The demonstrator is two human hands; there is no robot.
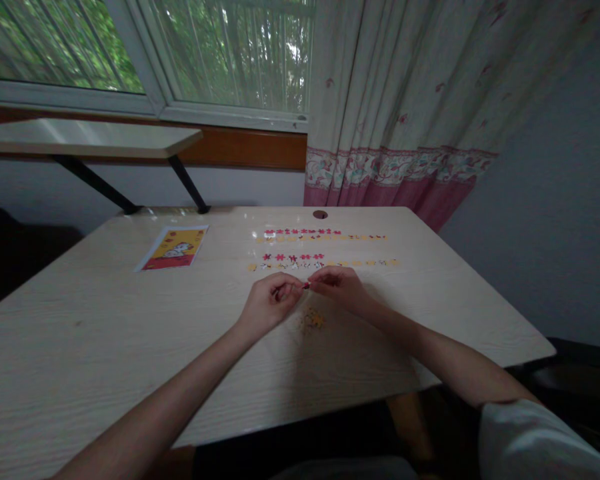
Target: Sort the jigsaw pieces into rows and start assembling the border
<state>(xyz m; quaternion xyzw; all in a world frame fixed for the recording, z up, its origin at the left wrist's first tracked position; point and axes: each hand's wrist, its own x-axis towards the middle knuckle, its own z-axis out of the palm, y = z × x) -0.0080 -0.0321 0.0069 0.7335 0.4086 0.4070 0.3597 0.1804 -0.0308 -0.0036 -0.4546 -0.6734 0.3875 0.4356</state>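
My left hand (275,298) and my right hand (341,287) meet above the middle of the table, fingertips close together. Between them is a small red jigsaw puzzle piece (307,286), pinched from both sides; whether it is one piece or two I cannot make out. Just below my hands lies a small heap of yellowish puzzle pieces (314,320). Beyond them, rows of pieces are laid out: red pieces (300,257) over yellow and white ones (325,265), and farther back more red pieces (300,232) above a yellow row (325,237).
A picture sheet (175,249) showing a white animal on yellow and red lies at the left of the pale wooden table (190,353). A raised shelf (90,137) on black legs stands at the back left. Behind are a window and a curtain (390,100); a cable hole (321,215) is near the back edge.
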